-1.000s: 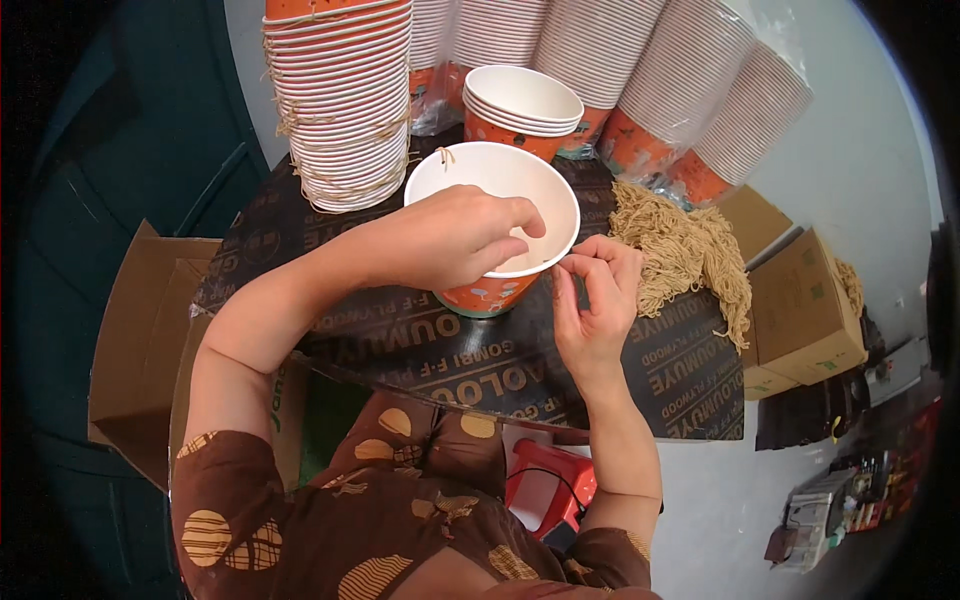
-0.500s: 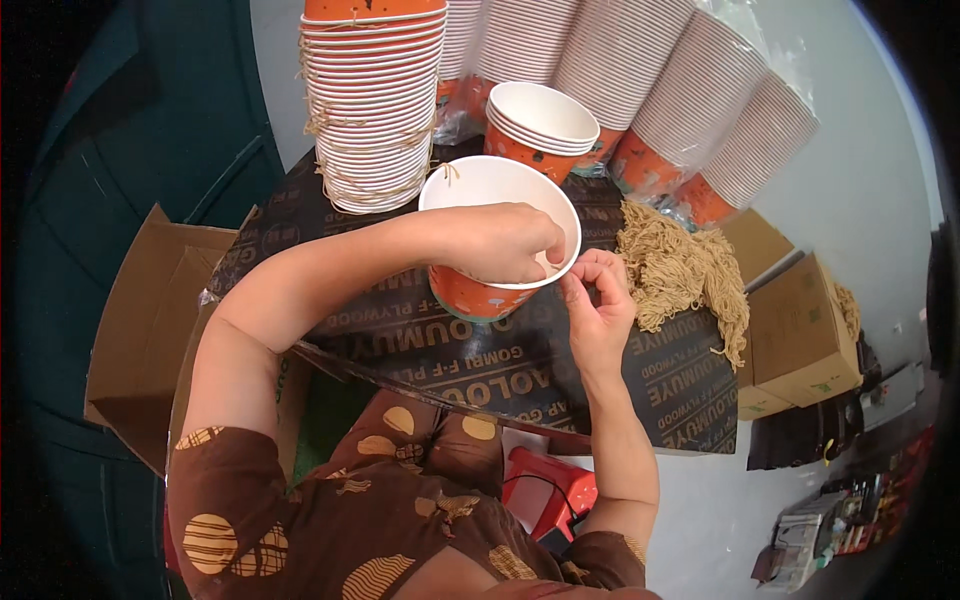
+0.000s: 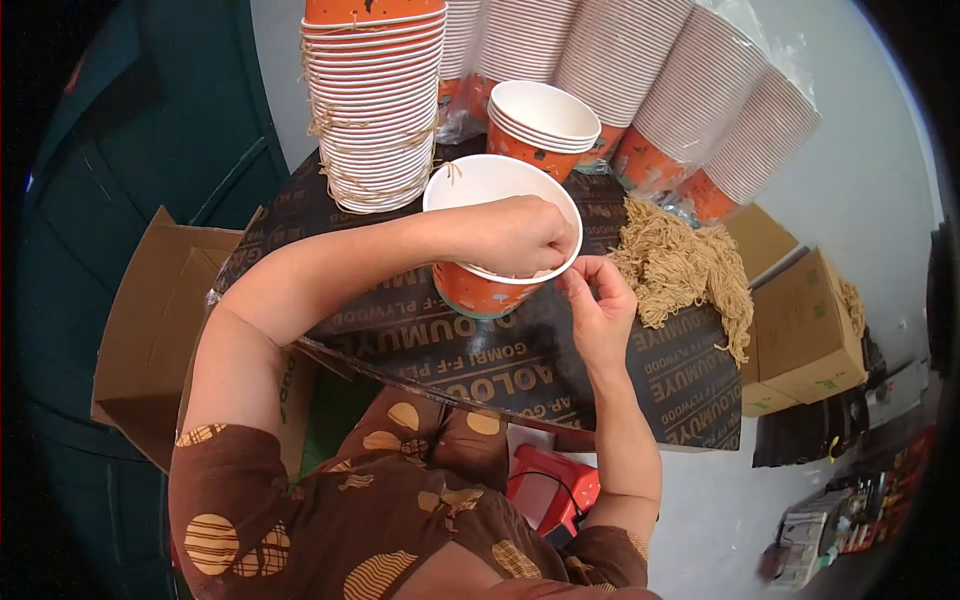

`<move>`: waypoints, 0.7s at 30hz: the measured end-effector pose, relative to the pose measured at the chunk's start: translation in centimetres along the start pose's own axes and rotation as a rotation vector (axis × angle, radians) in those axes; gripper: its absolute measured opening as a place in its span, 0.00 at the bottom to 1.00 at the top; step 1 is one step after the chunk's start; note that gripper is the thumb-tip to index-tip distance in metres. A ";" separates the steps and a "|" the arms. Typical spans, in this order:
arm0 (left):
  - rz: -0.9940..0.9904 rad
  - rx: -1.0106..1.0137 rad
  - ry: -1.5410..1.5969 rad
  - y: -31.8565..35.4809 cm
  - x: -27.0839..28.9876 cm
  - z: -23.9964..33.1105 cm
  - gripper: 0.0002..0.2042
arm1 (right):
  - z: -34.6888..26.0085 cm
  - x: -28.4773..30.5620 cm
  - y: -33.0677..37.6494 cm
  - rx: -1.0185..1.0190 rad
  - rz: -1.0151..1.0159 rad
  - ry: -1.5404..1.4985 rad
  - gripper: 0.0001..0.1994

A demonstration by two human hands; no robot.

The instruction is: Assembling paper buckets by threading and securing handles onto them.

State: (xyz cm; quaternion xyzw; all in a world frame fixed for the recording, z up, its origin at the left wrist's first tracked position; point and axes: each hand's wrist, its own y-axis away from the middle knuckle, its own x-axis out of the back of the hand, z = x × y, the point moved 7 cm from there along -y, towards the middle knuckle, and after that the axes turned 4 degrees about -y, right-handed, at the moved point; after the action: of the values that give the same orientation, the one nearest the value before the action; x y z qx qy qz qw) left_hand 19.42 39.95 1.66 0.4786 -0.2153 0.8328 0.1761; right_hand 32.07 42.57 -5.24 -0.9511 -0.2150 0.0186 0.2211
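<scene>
An orange paper bucket (image 3: 482,291) with a white inside stands in front of me on the dark board table (image 3: 500,370). My left hand (image 3: 522,236) reaches over its near rim, fingers curled down inside at the right wall; the fingertips are hidden. Just outside the right rim, my right hand (image 3: 602,300) pinches thumb and forefinger together near the bucket's wall. Whatever lies in either grip is too small or covered to make out. A short piece of tan string (image 3: 453,173) hangs over the far left rim.
At the back left rises a tall stack of paper buckets (image 3: 378,120) with strings dangling. Several nested buckets (image 3: 542,115) stand behind mine, before plastic-wrapped stacks (image 3: 680,90). Right lies a heap of tan string (image 3: 690,262). Cardboard boxes (image 3: 810,325) flank the table; a red stool (image 3: 545,490) is below.
Inside the bucket, my left fingers have curled in closer to the right wall. My right hand stays by the rim with its pinch slightly shifted. The whole view has drifted a little.
</scene>
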 end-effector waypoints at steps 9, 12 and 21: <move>0.017 0.202 0.238 0.1 0.3 -1.3 0.06 | -2.4 2.1 -1.7 0.369 0.113 0.625 0.01; -0.011 0.054 0.115 0.3 0.1 0.0 0.06 | -1.9 3.1 -2.2 0.343 0.161 0.607 0.02; -0.306 0.084 0.352 1.7 -0.5 1.7 0.06 | -1.1 3.9 -2.1 0.103 0.167 -0.247 0.07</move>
State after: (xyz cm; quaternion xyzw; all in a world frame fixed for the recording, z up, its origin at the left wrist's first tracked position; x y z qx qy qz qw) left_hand 20.09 37.59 1.66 0.3601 -0.0716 0.8752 0.3150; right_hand 34.91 45.45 -3.10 -0.9436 -0.1596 0.1645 0.2390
